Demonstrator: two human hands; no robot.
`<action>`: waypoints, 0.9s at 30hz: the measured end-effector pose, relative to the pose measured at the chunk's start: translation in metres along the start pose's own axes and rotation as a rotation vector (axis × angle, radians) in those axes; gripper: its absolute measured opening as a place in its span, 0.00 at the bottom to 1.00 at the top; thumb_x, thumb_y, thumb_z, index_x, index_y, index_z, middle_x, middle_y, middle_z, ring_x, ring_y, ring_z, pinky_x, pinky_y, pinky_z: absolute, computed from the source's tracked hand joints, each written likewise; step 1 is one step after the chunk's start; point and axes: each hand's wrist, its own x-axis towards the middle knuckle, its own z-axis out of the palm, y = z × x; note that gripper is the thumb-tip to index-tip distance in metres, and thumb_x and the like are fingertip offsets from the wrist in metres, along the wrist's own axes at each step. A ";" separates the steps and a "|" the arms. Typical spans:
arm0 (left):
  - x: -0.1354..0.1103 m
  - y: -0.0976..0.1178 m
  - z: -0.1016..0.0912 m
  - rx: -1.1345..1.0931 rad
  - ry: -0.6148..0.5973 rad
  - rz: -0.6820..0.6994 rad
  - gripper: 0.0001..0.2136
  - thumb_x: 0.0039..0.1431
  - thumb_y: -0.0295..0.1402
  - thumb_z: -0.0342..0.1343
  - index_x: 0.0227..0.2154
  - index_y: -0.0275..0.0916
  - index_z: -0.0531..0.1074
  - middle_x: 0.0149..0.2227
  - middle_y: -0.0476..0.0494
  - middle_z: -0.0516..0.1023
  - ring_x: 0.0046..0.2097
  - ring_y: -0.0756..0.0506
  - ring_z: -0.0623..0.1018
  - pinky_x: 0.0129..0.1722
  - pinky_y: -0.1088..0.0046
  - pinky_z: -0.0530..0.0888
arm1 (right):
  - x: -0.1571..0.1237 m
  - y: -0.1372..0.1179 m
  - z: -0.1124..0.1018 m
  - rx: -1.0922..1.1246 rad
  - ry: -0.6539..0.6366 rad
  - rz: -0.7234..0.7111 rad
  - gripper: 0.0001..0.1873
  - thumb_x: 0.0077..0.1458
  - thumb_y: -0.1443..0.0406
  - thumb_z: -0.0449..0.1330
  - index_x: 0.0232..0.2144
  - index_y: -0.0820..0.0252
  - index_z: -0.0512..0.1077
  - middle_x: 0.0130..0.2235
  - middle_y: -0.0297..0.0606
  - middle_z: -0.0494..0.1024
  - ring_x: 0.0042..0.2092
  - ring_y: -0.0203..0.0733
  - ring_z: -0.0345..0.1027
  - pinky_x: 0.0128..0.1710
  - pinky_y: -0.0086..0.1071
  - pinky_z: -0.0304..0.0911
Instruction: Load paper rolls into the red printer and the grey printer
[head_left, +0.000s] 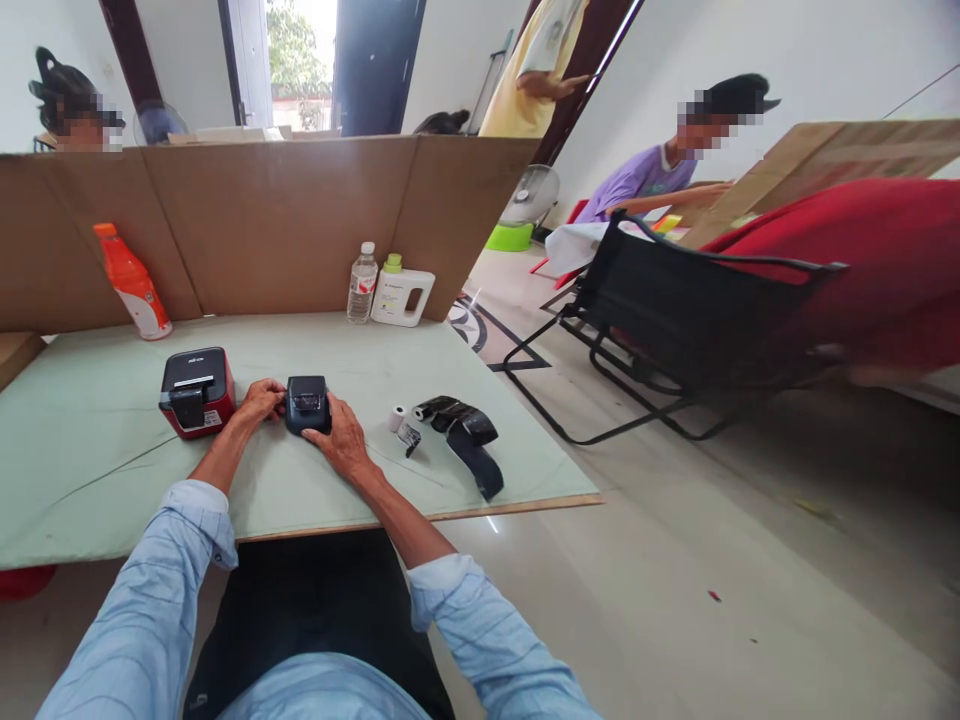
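Note:
A small black portable receipt printer (306,412) sits on the green-covered table in front of me. My right hand (343,432) is closed around its right side, thumb at the near corner. At its left edge is my left hand (262,402), fingers bent together and pressed to that side; exact fingertip contact is partly hidden. Left of that hand stands a red and black label printer (198,392) with a dark strip at its front. To the right lie a small white paper roll (397,418) with a curled dark printed end and a black, unrolled strip (471,440).
Along the cardboard screen (300,220) stand an orange bottle (133,282), a clear water bottle (362,284) and a white jug (403,293). The table's right edge drops to the floor, where a black folding chair (667,310) stands. Other people are beyond the screen and at right.

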 end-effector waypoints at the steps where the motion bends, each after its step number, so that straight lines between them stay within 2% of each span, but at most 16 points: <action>1: -0.001 0.001 0.000 -0.007 -0.006 -0.004 0.04 0.58 0.25 0.63 0.33 0.36 0.73 0.20 0.53 0.72 0.22 0.52 0.74 0.24 0.79 0.69 | 0.000 0.000 0.000 0.001 -0.001 0.003 0.48 0.55 0.59 0.70 0.73 0.58 0.57 0.65 0.54 0.72 0.66 0.60 0.66 0.66 0.55 0.64; 12: 0.007 0.004 -0.001 0.018 -0.005 -0.087 0.11 0.56 0.24 0.63 0.43 0.33 0.76 0.19 0.53 0.73 0.20 0.51 0.73 0.22 0.77 0.67 | 0.001 -0.002 -0.003 0.014 -0.020 0.025 0.47 0.56 0.59 0.71 0.72 0.61 0.59 0.66 0.54 0.71 0.67 0.59 0.65 0.68 0.53 0.62; 17: 0.013 0.002 0.000 0.068 0.020 -0.121 0.13 0.56 0.23 0.62 0.45 0.32 0.77 0.17 0.53 0.73 0.18 0.51 0.70 0.21 0.78 0.65 | 0.000 -0.003 -0.004 0.023 -0.022 0.032 0.47 0.55 0.59 0.71 0.71 0.66 0.60 0.65 0.57 0.70 0.67 0.59 0.65 0.70 0.51 0.61; 23: 0.006 0.001 -0.001 0.082 0.029 -0.085 0.14 0.55 0.23 0.63 0.45 0.33 0.78 0.20 0.52 0.76 0.21 0.51 0.75 0.22 0.79 0.68 | 0.002 0.002 0.003 0.038 0.016 0.006 0.46 0.54 0.59 0.71 0.72 0.57 0.61 0.63 0.51 0.73 0.65 0.58 0.67 0.67 0.53 0.64; 27: 0.010 -0.003 -0.003 0.078 0.015 -0.077 0.11 0.56 0.26 0.65 0.43 0.34 0.78 0.22 0.51 0.77 0.23 0.51 0.76 0.24 0.80 0.70 | 0.003 0.006 0.008 0.051 0.044 -0.006 0.46 0.54 0.59 0.72 0.71 0.57 0.62 0.62 0.51 0.73 0.63 0.59 0.68 0.65 0.54 0.65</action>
